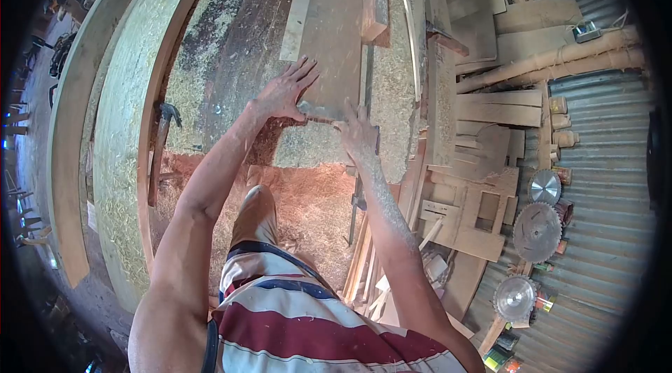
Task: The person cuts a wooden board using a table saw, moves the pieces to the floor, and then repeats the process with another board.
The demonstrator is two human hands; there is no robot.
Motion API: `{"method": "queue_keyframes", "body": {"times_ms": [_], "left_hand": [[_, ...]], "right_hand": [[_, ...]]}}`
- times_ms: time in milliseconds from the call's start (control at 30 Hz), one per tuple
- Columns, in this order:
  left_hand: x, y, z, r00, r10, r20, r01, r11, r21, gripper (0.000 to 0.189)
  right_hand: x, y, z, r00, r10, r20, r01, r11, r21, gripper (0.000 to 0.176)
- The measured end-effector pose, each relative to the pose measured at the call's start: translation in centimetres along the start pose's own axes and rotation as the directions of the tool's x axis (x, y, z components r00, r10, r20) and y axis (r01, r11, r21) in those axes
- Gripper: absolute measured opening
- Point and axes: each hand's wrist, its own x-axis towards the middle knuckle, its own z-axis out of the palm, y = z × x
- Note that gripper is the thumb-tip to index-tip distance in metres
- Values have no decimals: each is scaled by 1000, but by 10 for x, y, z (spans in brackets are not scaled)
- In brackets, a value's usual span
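Note:
A wide flat board (332,37) lies lengthwise on the sawdust-covered bench, with a paler narrow strip (302,12) along its left side. My left hand (285,93) rests at the board's near left corner, fingers spread and pointing away. At the near right corner is my right hand (359,133), its fingers partly extended and dusted with sawdust. Its thumb is by the near edge, beside a long metal straight bar (367,79). Whether the right fingers grip the board's edge is too unclear to see.
A thick wooden block (376,16) lies right of the board. Hammers lie at left (164,135) and upper right (445,38). Circular saw blades (537,233) hang by the corrugated wall (595,184). Wood offcuts (483,219) are stacked at right. Sawdust (308,205) covers the floor.

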Motion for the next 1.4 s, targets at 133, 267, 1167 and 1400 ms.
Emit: {"method": "queue_keyframes", "body": {"times_ms": [133,267,1167,1400], "left_hand": [[21,-19,0,1000,4,-2,-4,1000,12,140],[41,-37,-3,1000,17,4,-17,1000,-4,141],[150,-130,-25,998,-60,-15,61,992,110,142],[183,-153,-34,993,-120,16,116,983,145,143]], "right_hand": [[25,3,-3,999,-24,-25,25,1000,7,75],[55,17,7,989,-96,-109,94,995,-16,76],[200,6,-29,995,-23,-98,22,1000,-12,78],[230,-3,-31,997,48,-62,-51,998,-42,71]]}}
